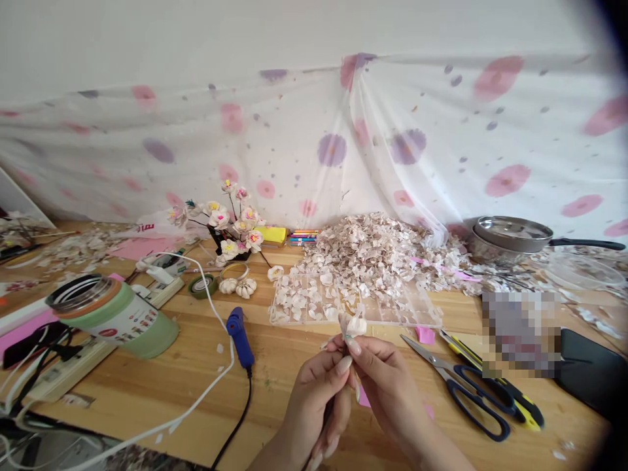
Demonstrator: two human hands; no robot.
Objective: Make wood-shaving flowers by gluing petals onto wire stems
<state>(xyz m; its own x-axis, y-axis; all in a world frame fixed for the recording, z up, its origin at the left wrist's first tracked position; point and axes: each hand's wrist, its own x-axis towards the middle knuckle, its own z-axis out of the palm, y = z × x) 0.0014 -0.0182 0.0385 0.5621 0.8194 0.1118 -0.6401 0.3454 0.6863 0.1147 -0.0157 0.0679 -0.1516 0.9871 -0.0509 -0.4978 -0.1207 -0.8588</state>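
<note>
A small white flower (355,326) with papery petals stands upright at the tip of a dark stem (328,413). My left hand (316,392) is closed round that stem, thumb and forefinger pressed together high up on it. From the other side, my right hand (390,376) pinches the base of the blossom. A clear compartment tray (422,316) with loose pale petals (299,297) lies just beyond both hands. Behind it rises a large heap of papery petals (367,245), which look like garlic skins.
Scissors (456,386) and a yellow-black utility knife (524,405) lie at right, near a black phone-like slab (591,366). Left are a blue glue gun (240,337), a white cable (210,392) and a green jar (142,320). Finished flowers (230,222) and a metal pan (513,232) stand behind.
</note>
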